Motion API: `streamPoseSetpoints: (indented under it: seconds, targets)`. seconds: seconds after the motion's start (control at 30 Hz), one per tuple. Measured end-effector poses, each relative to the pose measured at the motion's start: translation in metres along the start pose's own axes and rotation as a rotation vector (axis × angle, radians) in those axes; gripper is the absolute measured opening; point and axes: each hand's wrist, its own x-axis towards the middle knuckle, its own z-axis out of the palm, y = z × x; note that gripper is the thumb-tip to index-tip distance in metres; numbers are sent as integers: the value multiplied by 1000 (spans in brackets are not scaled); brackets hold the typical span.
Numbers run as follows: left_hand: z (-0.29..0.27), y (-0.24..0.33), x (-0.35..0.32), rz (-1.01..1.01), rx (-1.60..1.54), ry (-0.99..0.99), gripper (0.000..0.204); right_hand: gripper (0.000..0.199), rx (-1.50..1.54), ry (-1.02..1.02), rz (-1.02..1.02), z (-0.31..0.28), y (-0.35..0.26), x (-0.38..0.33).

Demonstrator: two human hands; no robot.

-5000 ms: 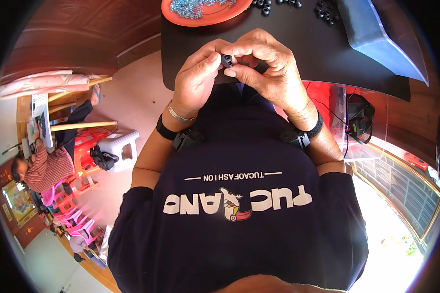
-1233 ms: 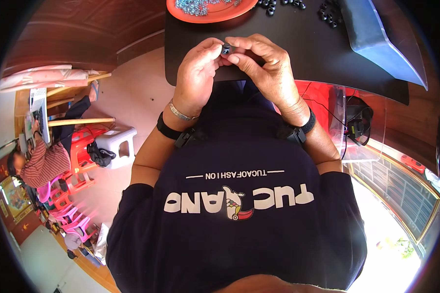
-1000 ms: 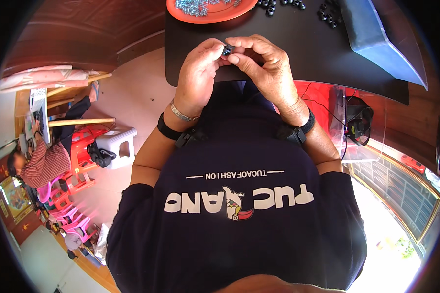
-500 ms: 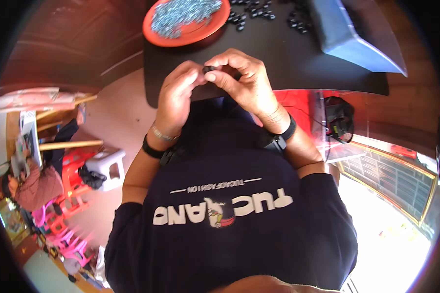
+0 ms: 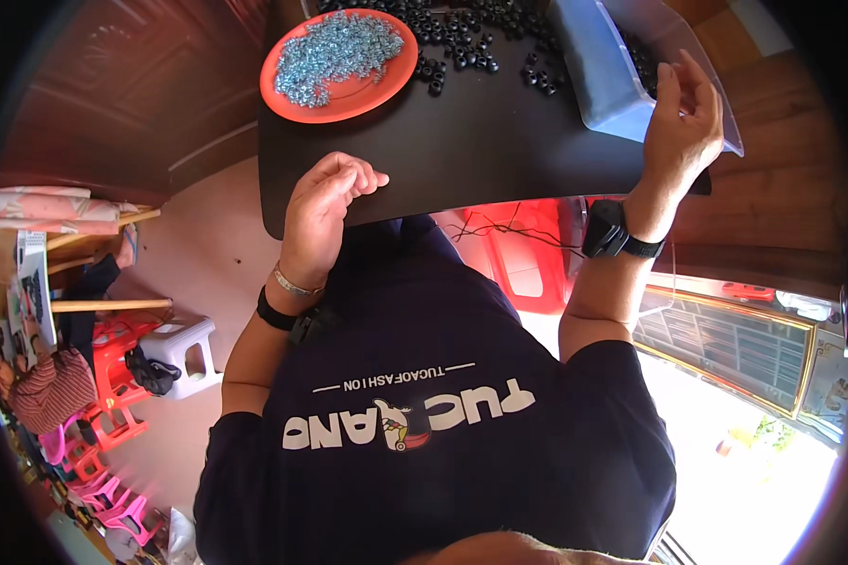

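My left hand (image 5: 320, 207) is over the near left edge of the black table (image 5: 481, 141), with its fingers curled together. Whatever they may hold is hidden. An orange-red plate (image 5: 367, 102) heaped with small silvery metal pieces (image 5: 334, 52) lies beyond it. My right hand (image 5: 686, 132) reaches over the near end of a translucent bluish plastic bin (image 5: 617, 111), its thumb and fingers apart and nothing visible between them. Inside the bin are small black parts (image 5: 641, 61). More small black ring-like parts (image 5: 462, 56) are scattered between plate and bin.
Below the table is a red plastic stool (image 5: 528, 264) with dark cables near it. At the left, a person in a striped top (image 5: 57, 391) sits by red stools and a grey-white stool (image 5: 184, 353). A gold-framed panel (image 5: 735, 348) stands at the right.
My hands were together, the right pinching a small black part. My right hand has since moved right to the bin and opened, with that part no longer visible in it. The left has dropped slightly nearer.
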Motion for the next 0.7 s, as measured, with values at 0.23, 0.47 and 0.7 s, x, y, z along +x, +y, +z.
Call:
streamPoseSetpoints:
  seconds: [0.23,0.47,0.7]
  targets:
    - [-3,-2,1,-16,7,-20,17,14,215,-460,-91,51,-26,-36]
    - [-4,-6,2,22,-88,1,16,19,-15,-851,-259,116,-8,-35]
    - [-7,-7,2,-5,-95,23,16,20,-251,-1018,-316,140,-5,-44]
